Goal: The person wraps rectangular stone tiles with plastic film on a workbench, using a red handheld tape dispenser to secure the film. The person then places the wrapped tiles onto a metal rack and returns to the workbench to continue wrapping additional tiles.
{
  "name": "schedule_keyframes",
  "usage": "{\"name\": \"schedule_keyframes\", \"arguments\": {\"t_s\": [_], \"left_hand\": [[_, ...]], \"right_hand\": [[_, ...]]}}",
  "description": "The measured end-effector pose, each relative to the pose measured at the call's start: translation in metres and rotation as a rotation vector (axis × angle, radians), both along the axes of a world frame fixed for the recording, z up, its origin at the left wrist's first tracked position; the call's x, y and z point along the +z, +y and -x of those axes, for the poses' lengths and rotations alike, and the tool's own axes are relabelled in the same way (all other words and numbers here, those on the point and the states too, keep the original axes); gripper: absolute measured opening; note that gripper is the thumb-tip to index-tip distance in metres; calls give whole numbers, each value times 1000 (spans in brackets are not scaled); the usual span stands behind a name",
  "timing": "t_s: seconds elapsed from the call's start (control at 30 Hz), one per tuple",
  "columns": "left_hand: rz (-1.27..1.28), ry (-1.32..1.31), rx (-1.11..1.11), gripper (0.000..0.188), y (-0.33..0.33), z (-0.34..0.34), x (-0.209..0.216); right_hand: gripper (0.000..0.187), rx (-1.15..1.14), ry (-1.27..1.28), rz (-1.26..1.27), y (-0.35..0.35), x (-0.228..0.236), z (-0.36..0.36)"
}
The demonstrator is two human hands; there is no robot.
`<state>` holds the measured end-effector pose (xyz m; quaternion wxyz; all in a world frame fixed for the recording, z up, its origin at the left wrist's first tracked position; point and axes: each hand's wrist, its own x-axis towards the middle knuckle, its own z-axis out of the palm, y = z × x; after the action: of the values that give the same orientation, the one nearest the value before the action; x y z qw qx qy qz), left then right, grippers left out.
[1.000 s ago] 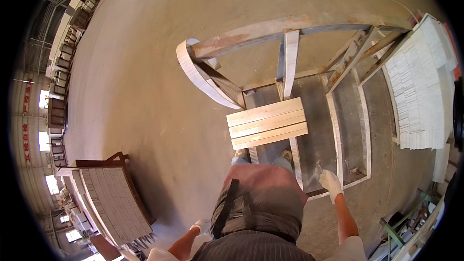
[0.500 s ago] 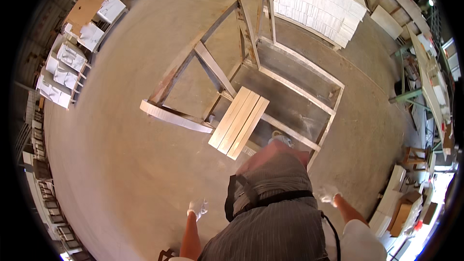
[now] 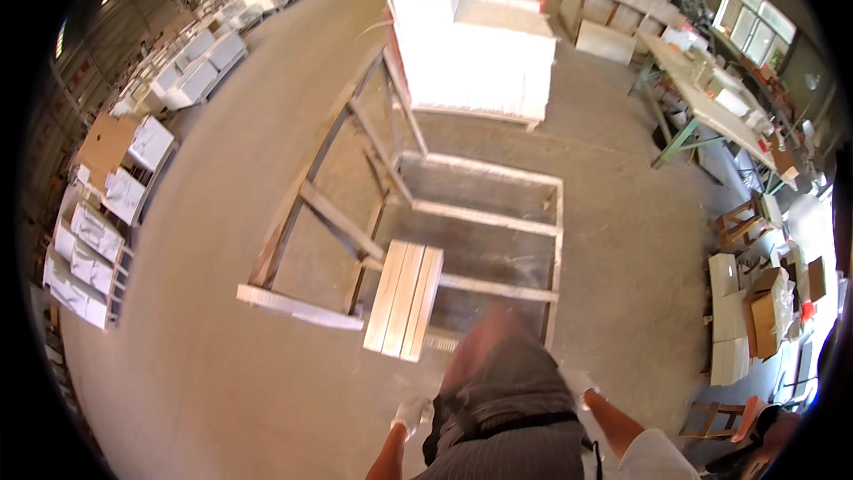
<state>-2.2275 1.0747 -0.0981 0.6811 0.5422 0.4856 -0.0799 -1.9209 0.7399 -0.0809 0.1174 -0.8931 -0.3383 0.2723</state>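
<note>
My left hand (image 3: 412, 415), in a white glove, hangs beside my dark striped apron (image 3: 511, 404). Its thumb stands apart from the fingers and nothing is in it. My right hand (image 3: 579, 384), also white-gloved, is at the apron's other side; its fingers are blurred against the floor. In front of me a slatted wooden piece (image 3: 402, 300) of pale boards lies on a large wooden frame (image 3: 484, 212). The frame rests on the floor, with an upright side (image 3: 342, 224) braced at the left. Neither hand touches the frame or the boards.
A tall white stack (image 3: 480, 62) on a pallet stands beyond the frame. White goods (image 3: 89, 253) on pallets line the left. At the right are a long workbench (image 3: 706, 93) with green legs, a wooden stool (image 3: 739, 222) and cardboard boxes (image 3: 766, 320).
My view has tilted up and turned right, so the frame and boards sit lower and farther left. Both hands show nearer my body. The boards still lie on the frame.
</note>
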Motion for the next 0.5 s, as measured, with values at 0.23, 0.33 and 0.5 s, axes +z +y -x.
{"name": "schedule_keyframes", "arguments": {"t_s": [0.23, 0.33, 0.5], "left_hand": [[108, 232, -170, 36, -22, 128, -145], [63, 490, -211, 34, 3, 147, -127], [-16, 566, -243, 32, 4, 122, -91]], "right_hand": [[48, -257, 258, 415, -47, -63, 35], [46, -278, 309, 378, -83, -60, 43], [43, -300, 435, 88, -128, -25, 91]]}}
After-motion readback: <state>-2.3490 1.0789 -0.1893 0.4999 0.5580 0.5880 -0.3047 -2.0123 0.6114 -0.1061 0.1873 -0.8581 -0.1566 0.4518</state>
